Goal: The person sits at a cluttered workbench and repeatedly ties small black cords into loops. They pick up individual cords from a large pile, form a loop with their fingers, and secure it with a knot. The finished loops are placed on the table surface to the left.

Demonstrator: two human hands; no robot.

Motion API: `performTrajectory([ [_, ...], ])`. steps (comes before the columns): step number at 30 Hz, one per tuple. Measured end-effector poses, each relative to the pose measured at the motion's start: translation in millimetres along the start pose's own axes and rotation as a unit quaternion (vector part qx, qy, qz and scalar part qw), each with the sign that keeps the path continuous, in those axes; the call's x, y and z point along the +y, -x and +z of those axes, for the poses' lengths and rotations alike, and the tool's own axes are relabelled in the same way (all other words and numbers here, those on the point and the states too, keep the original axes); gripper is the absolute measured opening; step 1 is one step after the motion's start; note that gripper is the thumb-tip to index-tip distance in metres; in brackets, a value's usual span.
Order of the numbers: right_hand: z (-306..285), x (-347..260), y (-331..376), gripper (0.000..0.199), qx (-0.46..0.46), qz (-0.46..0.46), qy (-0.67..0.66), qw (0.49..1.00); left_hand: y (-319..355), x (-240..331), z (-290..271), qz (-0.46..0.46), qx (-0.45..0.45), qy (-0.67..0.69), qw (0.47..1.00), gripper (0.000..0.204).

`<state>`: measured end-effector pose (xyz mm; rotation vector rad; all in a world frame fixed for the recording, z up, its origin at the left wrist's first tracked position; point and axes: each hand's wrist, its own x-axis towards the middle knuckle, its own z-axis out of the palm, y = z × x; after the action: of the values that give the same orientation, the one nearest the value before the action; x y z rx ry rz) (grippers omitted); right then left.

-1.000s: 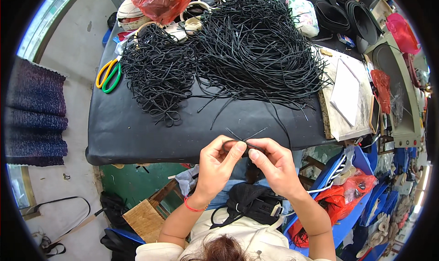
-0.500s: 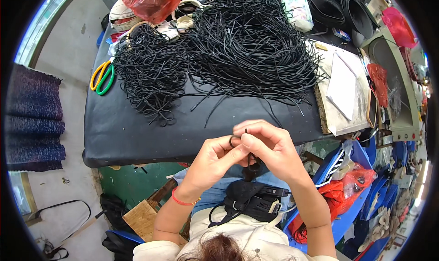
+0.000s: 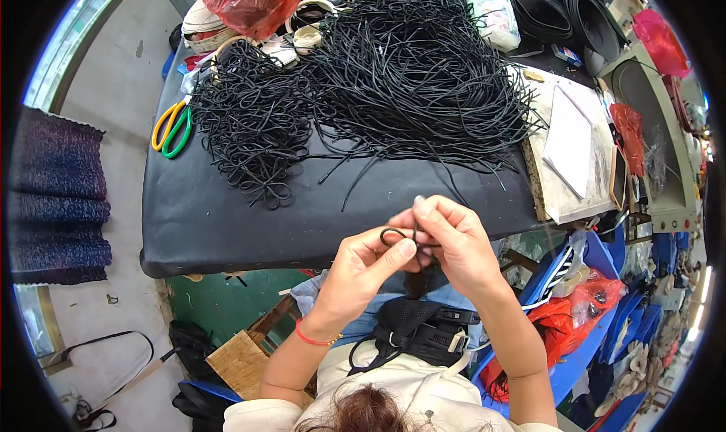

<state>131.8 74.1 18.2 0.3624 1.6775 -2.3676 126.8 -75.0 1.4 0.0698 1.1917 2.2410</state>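
Between my hands, just off the table's near edge, is a thin black cord (image 3: 386, 234) bent into a small loop. My left hand (image 3: 367, 262) pinches it between thumb and fingers, with the loop standing out above the thumb. My right hand (image 3: 454, 239) is closed on another part of the same cord, thumb and forefinger together near the left fingertips. Where the cord crosses is partly hidden by the fingers. Beyond them lies a large heap of straight black cords (image 3: 423, 84), and left of it a smaller heap of looped, knotted black cords (image 3: 249, 122).
Scissors (image 3: 172, 129) with yellow and green handles lie at the table's (image 3: 227, 235) left edge. A red plastic bag (image 3: 257, 4) sits at the back left. White sheets (image 3: 567, 144) rest on a board at the right. A blue bin (image 3: 590, 349) with red bags stands at my right.
The loop shows more openly above my left thumb now. My right thumb and fingers have shifted slightly up and right, and the left hand has tilted a little.
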Motion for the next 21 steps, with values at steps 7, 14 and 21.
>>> performTrajectory([
  [7,-17.7,5.8,32.7,0.025,0.069,-0.001,0.099,0.993,-9.1,-17.2,3.3,0.05,0.079,0.041,0.995,0.015],
  [14,-17.4,-3.9,31.1,0.018,0.05,-0.023,0.03,0.998,-2.0,-13.4,10.8,0.086,0.087,-0.191,0.974,0.015],
  [21,-6.1,8.2,29.4,0.013,0.068,-0.074,0.011,0.995,-1.7,-19.0,21.5,0.18,0.152,-0.302,0.924,0.008],
])
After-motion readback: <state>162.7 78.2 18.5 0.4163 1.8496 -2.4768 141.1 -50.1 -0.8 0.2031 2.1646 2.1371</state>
